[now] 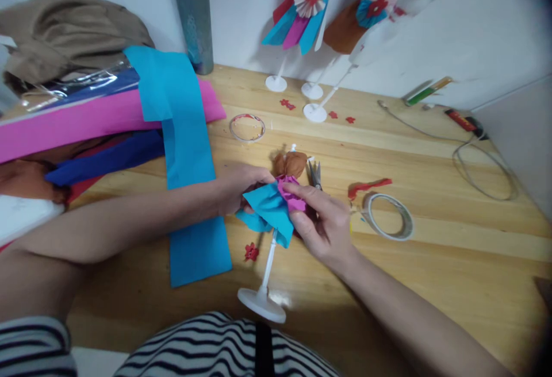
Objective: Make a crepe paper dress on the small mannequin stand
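A white stand [268, 270] with a round base leans over the front of the table. Turquoise crepe paper [269, 210], a bunched pink crepe paper piece [292, 194] and a brown crepe paper puff [291, 164] are gathered around its upper part. My left hand [241, 188] is closed at the left side of the turquoise paper, its fingertips partly hidden behind it. With thumb and index finger, my right hand [325, 222] pinches the pink piece from the right. A red paper flower [251, 252] lies just left of the stand's pole.
Scissors [316, 176] and a tape roll [390, 217] lie to the right. A long turquoise strip [190, 153] crosses pink paper [77, 121] at left. Finished-looking paper figures on white stands [314, 112] are at the back. A bottle [194, 20] and cable [457, 164] also occupy the table.
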Tool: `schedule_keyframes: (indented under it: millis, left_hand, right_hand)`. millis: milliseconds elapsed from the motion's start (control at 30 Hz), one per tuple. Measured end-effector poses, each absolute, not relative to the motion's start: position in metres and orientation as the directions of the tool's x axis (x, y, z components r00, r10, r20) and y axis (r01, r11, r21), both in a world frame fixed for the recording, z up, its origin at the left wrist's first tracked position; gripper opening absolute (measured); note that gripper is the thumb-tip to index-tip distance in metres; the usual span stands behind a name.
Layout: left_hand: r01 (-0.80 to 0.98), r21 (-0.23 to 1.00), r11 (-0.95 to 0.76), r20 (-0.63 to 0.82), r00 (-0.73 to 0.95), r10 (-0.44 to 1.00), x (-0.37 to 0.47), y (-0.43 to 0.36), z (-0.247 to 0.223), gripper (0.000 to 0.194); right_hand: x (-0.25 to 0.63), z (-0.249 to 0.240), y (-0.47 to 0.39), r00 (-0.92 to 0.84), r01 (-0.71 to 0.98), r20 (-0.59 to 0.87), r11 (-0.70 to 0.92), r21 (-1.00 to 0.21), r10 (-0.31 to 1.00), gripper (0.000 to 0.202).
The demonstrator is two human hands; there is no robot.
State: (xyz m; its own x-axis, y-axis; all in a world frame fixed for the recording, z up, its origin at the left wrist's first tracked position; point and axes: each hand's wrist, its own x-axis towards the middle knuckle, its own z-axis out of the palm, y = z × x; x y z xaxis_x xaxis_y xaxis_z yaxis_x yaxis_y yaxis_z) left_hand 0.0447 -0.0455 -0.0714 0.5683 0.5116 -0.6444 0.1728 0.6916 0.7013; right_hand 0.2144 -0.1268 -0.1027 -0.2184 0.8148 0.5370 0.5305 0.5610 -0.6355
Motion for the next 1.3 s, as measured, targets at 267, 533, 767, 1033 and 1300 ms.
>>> schedule_keyframes:
  millis: [267,533,767,1033,1300]
  left_hand:
    - [0.186,0.686,0.704,-0.665,0.554,0.501,0.047,-0.046,-0.074,0.026]
    - [0.208,0.745,0.634,-0.593,0.642,0.487,0.045,-0.048,-0.070,0.033]
    - [0.299,0.839,0.456,-0.536,0.601,0.593,0.048,-0.053,-0.079,0.022]
    - [0.300,0.811,0.502,-0.573,0.581,0.578,0.049,-0.056,-0.079,0.021]
    - [0.305,0.799,0.518,-0.590,0.567,0.575,0.049,-0.056,-0.082,0.018]
  right_hand:
    - [0.218,-0.094,-0.130,-0.051,0.511,0.508,0.460,-0.726,0.860,0.017]
    - [0.215,-0.082,-0.130,-0.167,0.652,0.515,0.486,-0.582,0.841,0.022]
    - [0.214,-0.077,-0.126,-0.128,0.765,0.427,0.363,-0.532,0.895,0.011]
    - [0.215,-0.080,-0.119,0.186,0.208,-0.053,-0.092,-0.974,0.981,0.025]
    - [0.217,-0.090,-0.117,0.195,-0.099,-0.129,-0.112,-0.989,0.972,0.018]
